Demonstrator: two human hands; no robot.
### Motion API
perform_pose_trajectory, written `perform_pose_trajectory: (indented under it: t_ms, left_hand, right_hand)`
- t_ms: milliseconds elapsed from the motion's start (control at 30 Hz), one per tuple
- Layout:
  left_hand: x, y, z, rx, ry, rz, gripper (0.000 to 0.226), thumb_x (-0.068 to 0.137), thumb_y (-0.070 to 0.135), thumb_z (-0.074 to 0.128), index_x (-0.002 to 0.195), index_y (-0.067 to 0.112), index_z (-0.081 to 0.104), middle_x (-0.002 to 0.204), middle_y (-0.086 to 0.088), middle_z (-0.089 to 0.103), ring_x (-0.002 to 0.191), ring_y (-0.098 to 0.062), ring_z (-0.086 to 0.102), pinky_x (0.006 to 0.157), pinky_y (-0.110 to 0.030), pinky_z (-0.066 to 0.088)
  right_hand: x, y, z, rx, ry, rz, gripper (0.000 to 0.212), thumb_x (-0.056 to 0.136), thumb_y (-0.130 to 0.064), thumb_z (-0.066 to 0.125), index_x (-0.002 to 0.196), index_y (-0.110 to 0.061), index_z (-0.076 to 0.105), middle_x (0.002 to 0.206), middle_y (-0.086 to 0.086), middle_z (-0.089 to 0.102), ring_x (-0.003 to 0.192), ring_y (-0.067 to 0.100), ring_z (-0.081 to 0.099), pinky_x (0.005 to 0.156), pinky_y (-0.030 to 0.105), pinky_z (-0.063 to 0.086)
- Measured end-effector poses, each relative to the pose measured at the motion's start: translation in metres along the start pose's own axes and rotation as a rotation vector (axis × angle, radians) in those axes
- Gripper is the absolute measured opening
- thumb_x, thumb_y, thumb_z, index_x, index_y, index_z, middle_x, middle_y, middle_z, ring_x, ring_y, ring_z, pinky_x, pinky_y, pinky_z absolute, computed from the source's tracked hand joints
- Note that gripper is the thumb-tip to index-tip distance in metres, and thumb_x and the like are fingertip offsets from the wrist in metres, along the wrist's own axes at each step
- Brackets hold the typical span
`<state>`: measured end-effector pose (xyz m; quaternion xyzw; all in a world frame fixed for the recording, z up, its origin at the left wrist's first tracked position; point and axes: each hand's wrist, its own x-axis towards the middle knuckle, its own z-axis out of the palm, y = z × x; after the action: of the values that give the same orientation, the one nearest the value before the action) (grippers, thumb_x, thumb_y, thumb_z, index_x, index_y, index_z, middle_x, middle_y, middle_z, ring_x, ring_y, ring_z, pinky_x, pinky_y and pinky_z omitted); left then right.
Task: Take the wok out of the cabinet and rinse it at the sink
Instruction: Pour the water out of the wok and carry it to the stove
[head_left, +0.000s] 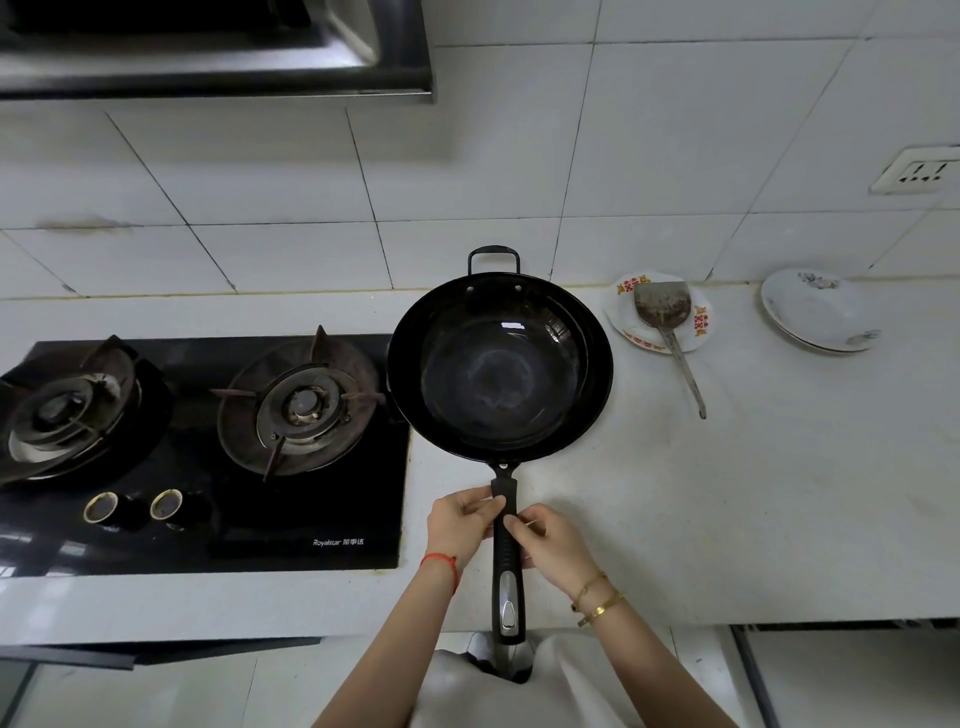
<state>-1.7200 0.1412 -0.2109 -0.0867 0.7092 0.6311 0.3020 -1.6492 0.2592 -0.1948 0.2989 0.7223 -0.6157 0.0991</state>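
black wok at frame centre, resting on the white bench beside the stove. left hand and right hand just below, forearms reaching up from the bottom edge, fingers curled, pinching the long handle from either side.

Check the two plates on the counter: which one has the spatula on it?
The red-patterned plate, the one nearer the wok. The metal spatula lies blade-first on it. The other plate, further right, carries nothing visible.
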Motion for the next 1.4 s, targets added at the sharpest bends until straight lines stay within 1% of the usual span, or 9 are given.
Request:
perform_pose_trajectory:
  t_ms: [100,300,467,567,733,933,1033,1200,1400]
  left_hand:
    - [-0.001,0.001,0.0,0.003,0.001,0.013,0.02,0.086,0.011,0.071,0.105,0.008,0.075,0.09,-0.011,0.078,0.091,-0.027,0.074,0.085,-0.036,0.06]
    - [0.0,-0.002,0.0,0.014,0.001,0.018,0.025,0.086,0.011,0.071,0.109,0.004,0.073,0.094,-0.011,0.077,0.09,-0.024,0.074,0.086,-0.037,0.059]
    - [-0.003,-0.002,0.0,0.036,0.005,0.048,0.018,0.088,0.012,0.07,0.105,0.009,0.076,0.089,-0.007,0.078,0.086,-0.021,0.075,0.085,-0.035,0.06]
    - [-0.004,-0.002,0.0,0.049,0.0,0.067,0.014,0.088,0.012,0.069,0.099,0.016,0.077,0.087,-0.005,0.078,0.086,-0.021,0.075,0.085,-0.035,0.059]
    - [-0.005,-0.002,0.001,0.048,0.011,0.065,0.015,0.088,0.013,0.069,0.101,0.014,0.077,0.086,-0.005,0.078,0.086,-0.023,0.075,0.086,-0.036,0.059]
    - [-0.004,-0.002,0.0,0.04,0.002,0.051,0.018,0.088,0.012,0.069,0.104,0.01,0.077,0.089,-0.006,0.078,0.086,-0.021,0.075,0.087,-0.037,0.059]
    - [-0.005,-0.001,0.0,0.043,0.005,0.047,0.017,0.088,0.012,0.069,0.104,0.01,0.077,0.089,-0.007,0.078,0.087,-0.021,0.075,0.087,-0.037,0.059]
    - [-0.005,-0.001,0.0,0.049,0.018,0.047,0.019,0.088,0.011,0.069,0.105,0.009,0.076,0.09,-0.007,0.078,0.087,-0.022,0.075,0.087,-0.037,0.059]
    - [-0.006,-0.001,-0.002,0.077,0.023,0.05,0.022,0.088,0.014,0.07,0.108,0.009,0.075,0.089,-0.005,0.078,0.085,-0.019,0.075,0.086,-0.037,0.06]
  right_hand:
    - [0.002,0.002,0.001,-0.029,0.013,-0.02,0.016,0.091,-0.023,0.062,0.087,-0.009,0.059,0.083,0.011,0.067,0.076,0.021,0.07,0.064,0.034,0.061]
    - [0.002,0.005,0.003,-0.054,0.05,-0.039,0.016,0.091,-0.023,0.063,0.081,-0.012,0.058,0.081,0.012,0.067,0.076,0.025,0.068,0.068,0.041,0.061]
    - [0.002,0.006,0.004,-0.197,0.065,-0.084,0.02,0.091,-0.031,0.06,0.076,-0.019,0.056,0.072,0.003,0.065,0.075,0.027,0.068,0.07,0.045,0.058]
    - [0.003,0.006,0.005,-0.22,0.059,-0.09,0.02,0.092,-0.033,0.058,0.082,-0.016,0.058,0.076,0.006,0.067,0.074,0.024,0.068,0.071,0.046,0.058]
    - [0.0,0.004,0.006,-0.235,0.063,-0.096,0.02,0.093,-0.032,0.057,0.085,-0.014,0.058,0.079,0.008,0.068,0.076,0.025,0.068,0.072,0.046,0.058]
    - [-0.002,0.0,0.007,-0.236,0.071,-0.092,0.02,0.093,-0.031,0.058,0.08,-0.016,0.056,0.068,-0.004,0.059,0.069,0.018,0.063,0.071,0.042,0.058]
    - [-0.004,-0.002,0.006,-0.234,0.066,-0.082,0.019,0.093,-0.031,0.058,0.08,-0.017,0.056,0.07,-0.004,0.061,0.073,0.022,0.066,0.072,0.042,0.058]
    - [-0.005,-0.002,0.006,-0.21,0.078,-0.081,0.018,0.093,-0.027,0.059,0.077,-0.02,0.056,0.07,-0.003,0.061,0.069,0.017,0.062,0.071,0.044,0.059]
    - [-0.005,-0.001,0.004,-0.216,0.055,-0.08,0.021,0.093,-0.033,0.057,0.083,-0.015,0.058,0.07,0.001,0.063,0.072,0.025,0.068,0.07,0.045,0.059]
